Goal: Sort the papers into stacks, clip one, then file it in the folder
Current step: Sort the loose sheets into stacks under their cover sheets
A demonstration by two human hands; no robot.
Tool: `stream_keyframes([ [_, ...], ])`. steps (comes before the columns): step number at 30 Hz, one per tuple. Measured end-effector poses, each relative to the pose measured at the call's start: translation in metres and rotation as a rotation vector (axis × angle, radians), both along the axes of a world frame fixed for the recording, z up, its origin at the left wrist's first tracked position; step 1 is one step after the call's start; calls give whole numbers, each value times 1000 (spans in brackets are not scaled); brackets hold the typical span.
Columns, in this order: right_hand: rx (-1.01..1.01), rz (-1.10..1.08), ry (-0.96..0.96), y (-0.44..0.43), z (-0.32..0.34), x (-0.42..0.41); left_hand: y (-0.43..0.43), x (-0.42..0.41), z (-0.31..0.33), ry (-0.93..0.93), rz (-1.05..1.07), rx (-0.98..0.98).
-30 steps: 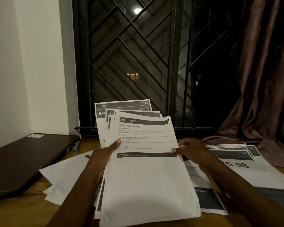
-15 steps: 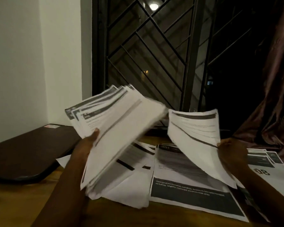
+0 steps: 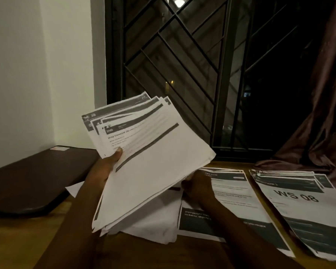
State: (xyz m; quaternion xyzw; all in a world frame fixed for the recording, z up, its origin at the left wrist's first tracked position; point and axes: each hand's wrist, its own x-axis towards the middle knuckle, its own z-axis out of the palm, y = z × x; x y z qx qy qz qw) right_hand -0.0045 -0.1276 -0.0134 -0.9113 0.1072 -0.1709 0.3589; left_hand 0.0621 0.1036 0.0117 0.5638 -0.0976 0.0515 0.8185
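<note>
My left hand (image 3: 103,171) grips a thick, fanned bundle of printed papers (image 3: 149,164), thumb on top, held tilted above the wooden table (image 3: 17,243). My right hand (image 3: 199,188) sits low by the bundle's lower right edge, over the middle stack (image 3: 235,193); the bundle hides its fingertips. A third stack headed "WS 08" (image 3: 299,200) lies at the right. Blank-side-up sheets (image 3: 159,220) lie under the bundle. A dark flat folder-like case (image 3: 33,181) rests shut at the left.
A barred window (image 3: 182,65) stands right behind the table. A dark red curtain (image 3: 322,113) hangs at the right and drapes onto the table's far corner. A white wall closes the left side.
My right hand pulled the top sheet off the bundle, swung it right and laid it on the middle stack. It is now back by the bundle's edge. My left hand tilted the bundle.
</note>
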Motion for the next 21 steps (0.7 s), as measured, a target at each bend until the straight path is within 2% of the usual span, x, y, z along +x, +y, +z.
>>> stream_keyframes([
  [1,46,53,-20,-4,-1,-3,-2,0,-1,-26,1,1],
  [2,181,119,-71,-11,2,-5,-3,0,-2,-33,-19,0],
  [4,382,92,-189,-23,14,-10,-4,-4,-4,-49,-45,42],
  [6,523,111,-88,-35,29,-19,-8,-1,-10,-43,-64,51],
  [7,685,200,-16,-40,35,-21,-12,-2,-11,-26,-70,79],
  [9,837,335,48,-46,40,-27,-23,-7,-11,-4,-98,133],
  [11,714,314,-9,-44,35,-26,-30,-12,-12,29,-145,123],
  [13,542,109,-104,-43,30,-21,-33,-18,-10,72,-187,99],
  [16,608,-23,-203,-49,31,-19,-33,-21,-8,91,-298,17],
  [18,681,-49,-220,-57,30,-18,-34,-23,-8,84,-378,-28],
  [21,665,-27,-207,-60,31,-17,-33,-22,-10,78,-405,-9],
])
